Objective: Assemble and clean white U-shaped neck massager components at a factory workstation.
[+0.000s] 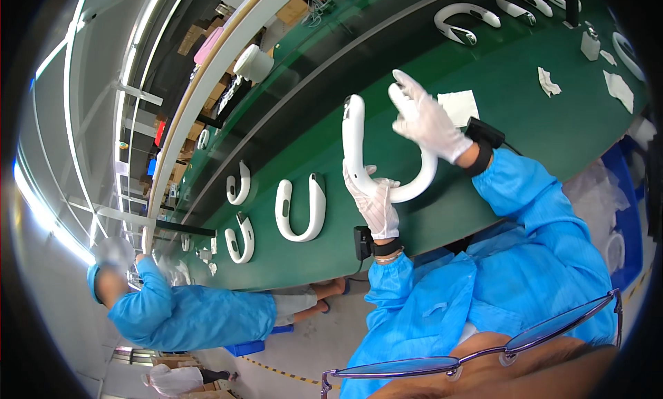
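Observation:
A white U-shaped neckband device (354, 133) is raised above the green table, its two arms pointing away from me. My left hand (373, 204), in a white glove, is closed around its curved bottom. Across the device's right arm lies my right hand (429, 125), also gloved, with its fingers near that arm's end. The palm and fingers hide most of this arm. A dark end piece shows at the tip of the left arm. Both wrists wear black straps with small black boxes.
More neckband devices lie on the green table (331, 261), one (301, 209) close by on the left and several at the far right. A white sheet (458, 107) lies beyond my right hand. A co-worker in blue (193, 316) stands at the left. A blue bin (628, 243) stands at the right.

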A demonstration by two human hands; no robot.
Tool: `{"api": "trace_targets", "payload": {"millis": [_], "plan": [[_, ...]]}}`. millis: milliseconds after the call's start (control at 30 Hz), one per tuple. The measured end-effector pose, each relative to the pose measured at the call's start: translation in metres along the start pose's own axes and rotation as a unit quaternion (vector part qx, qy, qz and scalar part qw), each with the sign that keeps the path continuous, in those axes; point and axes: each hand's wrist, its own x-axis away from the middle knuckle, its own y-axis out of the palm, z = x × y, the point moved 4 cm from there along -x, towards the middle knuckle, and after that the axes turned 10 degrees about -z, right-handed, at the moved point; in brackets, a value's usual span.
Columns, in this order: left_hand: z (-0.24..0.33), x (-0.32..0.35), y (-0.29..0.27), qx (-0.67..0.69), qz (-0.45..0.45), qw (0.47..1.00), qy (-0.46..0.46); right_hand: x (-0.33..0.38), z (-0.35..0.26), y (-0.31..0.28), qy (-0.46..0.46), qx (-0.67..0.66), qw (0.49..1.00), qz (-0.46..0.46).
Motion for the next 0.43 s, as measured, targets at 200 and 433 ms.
{"api": "trace_targets", "payload": {"millis": [200, 433], "plan": [[0.002, 0.002, -0.013, -0.17, 0.05, 0.98, 0.091, -0.012, 0.021, -0.025, -0.09, 0.023, 0.995, -0.023], [-0.007, 0.019, -0.023, -0.359, 0.085, 0.92, 0.134, 0.012, 0.057, -0.034, 0.017, -0.029, 0.999, -0.014]]}}
